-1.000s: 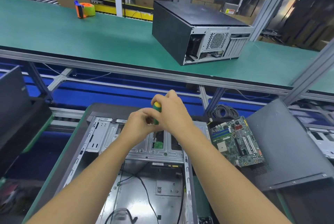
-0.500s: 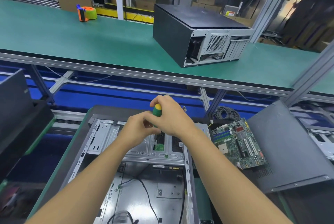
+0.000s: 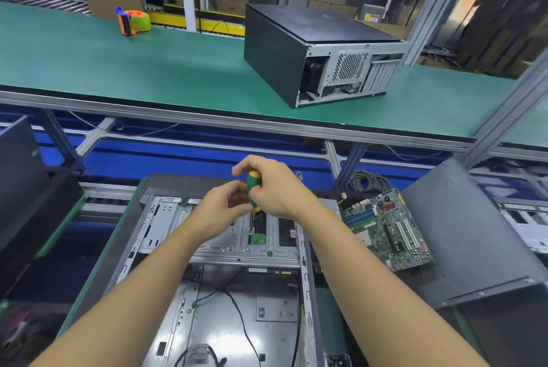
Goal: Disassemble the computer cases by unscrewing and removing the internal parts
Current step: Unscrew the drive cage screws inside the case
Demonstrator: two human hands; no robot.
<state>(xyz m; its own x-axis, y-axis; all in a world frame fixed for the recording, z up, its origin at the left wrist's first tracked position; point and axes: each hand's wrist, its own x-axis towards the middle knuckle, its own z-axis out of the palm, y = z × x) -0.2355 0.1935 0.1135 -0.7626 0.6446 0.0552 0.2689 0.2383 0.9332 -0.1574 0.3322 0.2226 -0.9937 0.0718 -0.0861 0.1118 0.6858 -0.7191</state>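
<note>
Slightly more of the screwdriver (image 3: 254, 190) is exposed than half a second ago, the fingers of the left hand (image 3: 221, 209) having been drawn back a little from its handle; the tip has been kept on the same spot.

Nearest, the open computer case (image 3: 166, 248) is laid flat on the lower bench (image 3: 89, 274), with loose black cables (image 3: 237, 310) trailing over its bare metal floor. At its far end a metal bracket (image 3: 222, 245) is met by the screwdriver's shaft, which is held nearly upright. The green and yellow handle is wrapped by the right hand (image 3: 275, 189). The left hand's curled fingers are set close against the lower handle, but through the blur it cannot be told whether it is actually pinched.

To the right, a removed motherboard (image 3: 388, 230) is rested against a grey side panel (image 3: 474, 233), and a coil of grey cable (image 3: 367, 181) is seen just behind it. Farther off, on the upper bench (image 3: 148, 70), a closed black computer case (image 3: 311, 46) is stood, with a tape dispenser (image 3: 133, 21) well apart to its left.
</note>
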